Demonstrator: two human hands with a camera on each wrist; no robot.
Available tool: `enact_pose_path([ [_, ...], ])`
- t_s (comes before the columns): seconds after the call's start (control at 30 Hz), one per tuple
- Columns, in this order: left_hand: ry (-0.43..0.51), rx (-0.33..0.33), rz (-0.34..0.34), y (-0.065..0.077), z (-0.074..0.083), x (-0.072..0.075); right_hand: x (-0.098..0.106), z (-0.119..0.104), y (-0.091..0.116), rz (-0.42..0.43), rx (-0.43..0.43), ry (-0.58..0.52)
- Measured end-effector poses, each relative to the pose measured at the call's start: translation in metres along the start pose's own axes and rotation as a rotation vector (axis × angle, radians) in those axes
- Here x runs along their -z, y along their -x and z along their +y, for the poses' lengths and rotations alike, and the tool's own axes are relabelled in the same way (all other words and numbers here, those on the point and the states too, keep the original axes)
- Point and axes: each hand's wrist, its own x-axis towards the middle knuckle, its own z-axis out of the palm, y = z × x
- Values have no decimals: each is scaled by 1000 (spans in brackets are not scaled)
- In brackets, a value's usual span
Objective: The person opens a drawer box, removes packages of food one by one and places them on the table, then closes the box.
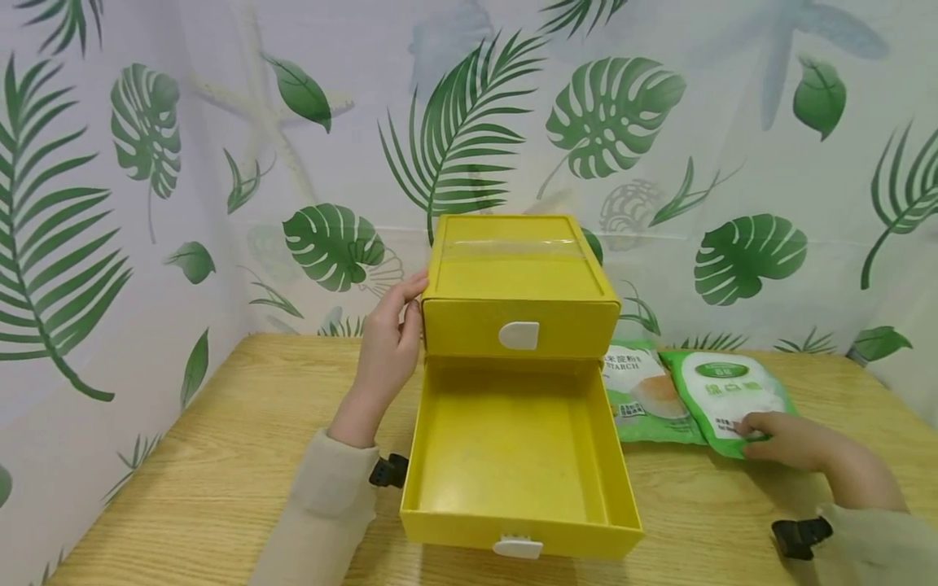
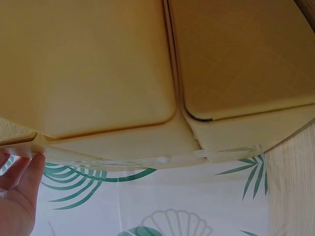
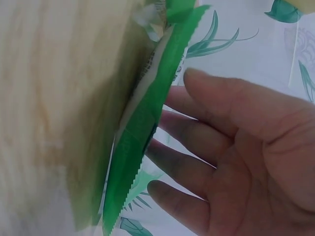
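Note:
A yellow two-drawer box (image 1: 520,273) stands in the middle; its upper drawer is closed and its lower drawer (image 1: 506,456) is pulled out, with nothing inside. My left hand (image 1: 388,350) touches the upper left side of the box, and in the left wrist view its fingertips (image 2: 35,164) meet the box edge. On the right, my right hand (image 1: 795,443) reaches over a green and white plastic bag (image 1: 725,391), fingertips right at its printed front. Seen from the right wrist, the fingers (image 3: 187,132) are spread loosely beside the bag's green edge (image 3: 142,118).
A second green and white bag, labelled starch (image 1: 645,395), lies between the box and the first bag, partly hidden by the box. Behind the wooden table (image 1: 220,456) hangs a leaf-print cloth (image 1: 476,122). The lower drawer juts toward the front.

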Motion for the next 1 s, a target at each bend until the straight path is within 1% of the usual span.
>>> enact_pose_path([
  [0.1,-1,-2,1,0,-1,0,0,1,-1,10,18,10],
  [0.3,-11,-15,15,-1,-1,0,1,3,-5,6,15,6],
  [0.5,-15,-12,12,-1,0,1,2,6,-7,-14,2,-14],
  [0.6,-14,-4,8,0,-2,0,0,7,-6,-20,-20,-22],
  [0.73,-1,1,6,1,-13,-2,-2,9,-4,-32,-32,-36],
  [0.83,7,-6,4,2,-23,-4,-3,9,-4,-25,-18,-43],
  [1.0,6,-15,-2,2,-27,-5,-4,10,-5,-14,-26,-31],
])
